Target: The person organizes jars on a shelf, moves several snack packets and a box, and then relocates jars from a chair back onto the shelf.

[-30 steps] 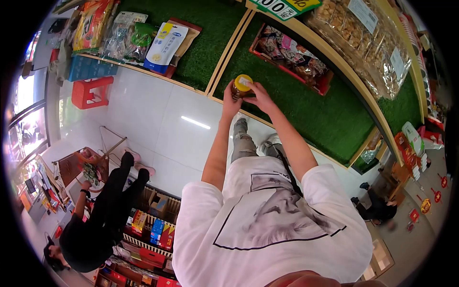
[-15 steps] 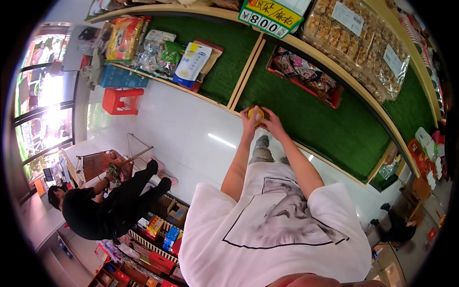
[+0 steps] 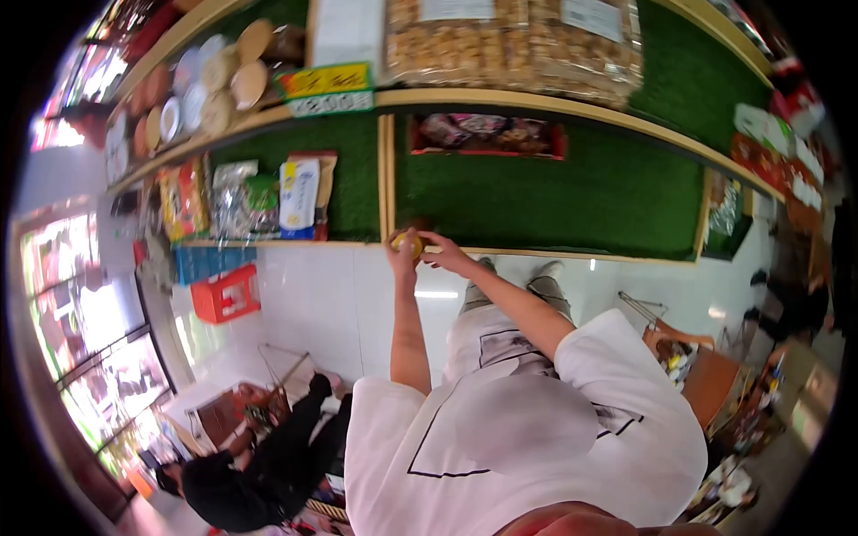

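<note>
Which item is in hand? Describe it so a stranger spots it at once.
Find the green-lined shelf, then its wooden divider. Near the divider's front end, the left hand holds a small round container, the right hand against it. It is yellow and held, unlike the mostly white pouch on the shelf.

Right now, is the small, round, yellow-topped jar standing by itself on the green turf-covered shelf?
No, the left hand holds the small, round, yellow-topped jar, with the right hand close beside it.

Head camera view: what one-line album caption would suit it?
Left hand around a small yellow-topped container, right hand at its side, by the edge of a green-lined shelf.
</note>
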